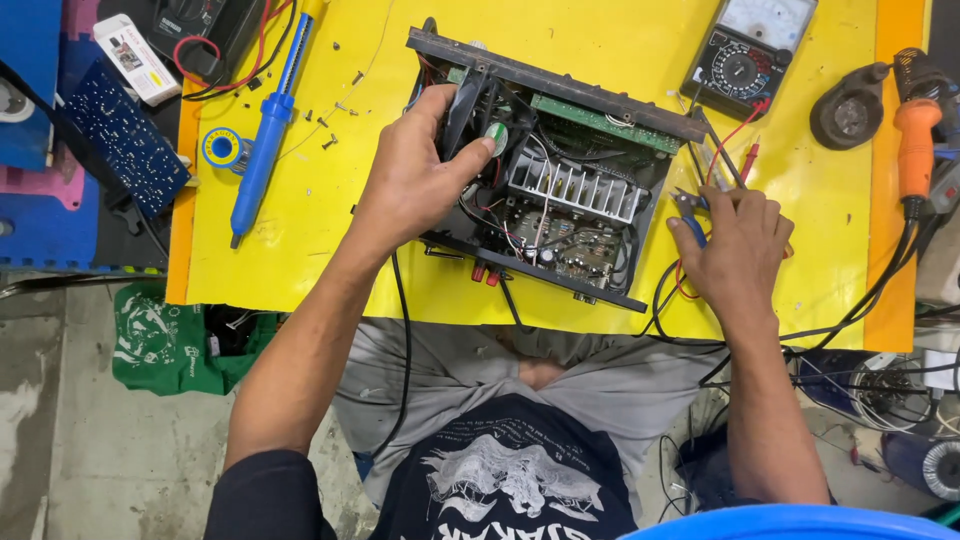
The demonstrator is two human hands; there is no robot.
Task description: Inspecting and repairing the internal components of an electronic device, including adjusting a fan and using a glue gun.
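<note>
An opened black amplifier chassis (560, 170) lies on a yellow work surface (330, 200), showing a finned silver heatsink (575, 185), a green circuit board (600, 122) and wiring. My left hand (415, 175) grips a black part at the chassis's left side, thumb near a small green-and-white component (497, 135). My right hand (735, 245) rests just right of the chassis, closed around blue-handled pliers (690, 212) whose jaws point toward the chassis.
An analog multimeter (745, 50) with red and black probe leads sits at the back right. A blue desoldering pump (268, 130), a solder reel (222, 148) and loose screws lie left. A blue circuit board (125, 135), an orange-handled tool (915, 140) and tangled cables flank the surface.
</note>
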